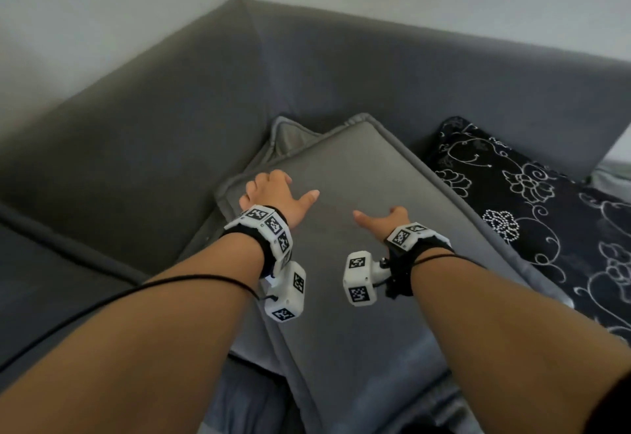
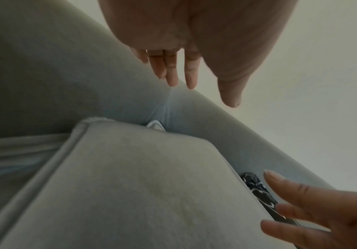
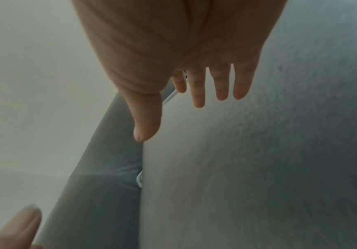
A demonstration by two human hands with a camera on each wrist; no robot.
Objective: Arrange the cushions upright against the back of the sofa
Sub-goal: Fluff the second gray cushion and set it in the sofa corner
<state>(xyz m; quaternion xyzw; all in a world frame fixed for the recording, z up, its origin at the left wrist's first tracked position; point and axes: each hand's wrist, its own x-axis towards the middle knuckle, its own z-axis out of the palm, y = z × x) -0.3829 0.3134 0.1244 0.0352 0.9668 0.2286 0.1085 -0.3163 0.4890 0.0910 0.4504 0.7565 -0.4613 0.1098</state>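
Note:
A large grey cushion lies flat on the seat of the grey corner sofa, one corner pointing toward the backrest. A second grey cushion lies partly under it, near the sofa's corner. A black cushion with a white floral pattern lies flat to the right. My left hand is over the large cushion's left edge, fingers straight. My right hand is over its middle, also with straight fingers. In the left wrist view my left hand is spread above the cushion. Whether either hand touches the cushion is unclear.
The sofa's backrest runs along pale walls and meets a side section at the far corner. A seat seam crosses the lower left. Cables run along both forearms.

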